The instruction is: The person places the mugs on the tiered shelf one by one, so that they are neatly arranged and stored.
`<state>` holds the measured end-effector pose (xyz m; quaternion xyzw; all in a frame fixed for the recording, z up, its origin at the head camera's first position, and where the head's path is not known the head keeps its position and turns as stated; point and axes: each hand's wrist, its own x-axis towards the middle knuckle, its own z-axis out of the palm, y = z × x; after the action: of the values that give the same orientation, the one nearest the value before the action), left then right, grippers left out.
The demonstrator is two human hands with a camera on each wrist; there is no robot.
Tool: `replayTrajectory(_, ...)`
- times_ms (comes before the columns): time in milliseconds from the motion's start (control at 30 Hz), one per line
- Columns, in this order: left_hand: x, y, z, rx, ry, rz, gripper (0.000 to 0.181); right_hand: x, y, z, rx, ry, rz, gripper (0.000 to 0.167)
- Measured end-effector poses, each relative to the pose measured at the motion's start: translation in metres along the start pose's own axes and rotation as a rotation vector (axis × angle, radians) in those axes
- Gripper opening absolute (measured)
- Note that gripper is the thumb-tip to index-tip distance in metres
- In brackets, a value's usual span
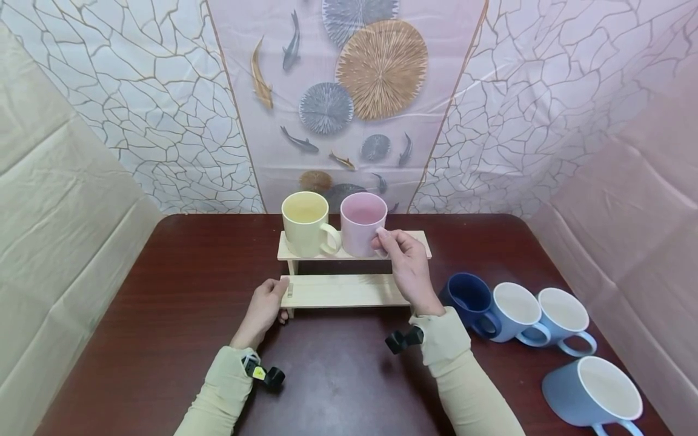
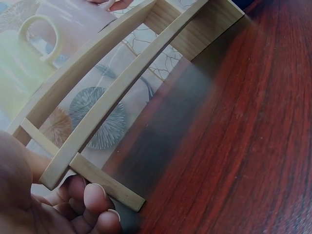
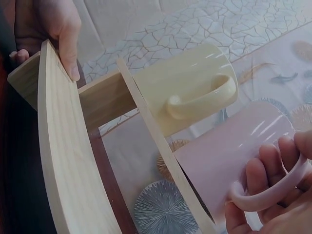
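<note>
A two-step wooden rack (image 1: 343, 290) stands on the table. On its upper step a yellow mug (image 1: 305, 225) sits upright at the left, its handle pointing right and forward. Beside it is a pink mug (image 1: 361, 225), upright on the same step. My right hand (image 1: 406, 260) grips the pink mug's handle (image 3: 273, 192), fingers curled through and around it in the right wrist view. My left hand (image 1: 267, 306) holds the left end of the lower step, thumb on top and the other fingers curled beneath, as the left wrist view shows.
To the right on the dark red table (image 1: 109, 327) stand a navy mug (image 1: 468, 297), two light blue mugs (image 1: 515, 309) (image 1: 564, 315) and a larger grey-blue mug (image 1: 572, 390) nearer the front. A patterned cloth (image 1: 349, 139) hangs behind the table.
</note>
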<state>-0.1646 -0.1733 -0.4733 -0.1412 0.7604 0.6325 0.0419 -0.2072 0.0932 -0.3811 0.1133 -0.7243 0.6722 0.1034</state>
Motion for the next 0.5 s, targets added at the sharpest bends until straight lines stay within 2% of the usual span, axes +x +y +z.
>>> replayTrajectory(133,0.000,0.000,0.000,0.009,0.001,0.002,0.038,0.000,-0.002,0.001,-0.008,-0.011,0.014,0.033)
replayTrajectory(267,0.000,-0.001,0.000,0.009,0.001,0.001,0.037,-0.004,-0.017,0.004,-0.013,-0.013,0.028,0.030)
replayTrajectory(400,0.000,-0.001,0.000,0.003,-0.002,0.002,0.038,-0.004,-0.012,0.003,0.004,-0.012,0.019,0.034)
replayTrajectory(500,0.000,-0.001,-0.001,-0.005,-0.002,0.002,0.038,0.000,0.003,0.000,0.011,-0.018,0.009,0.037)
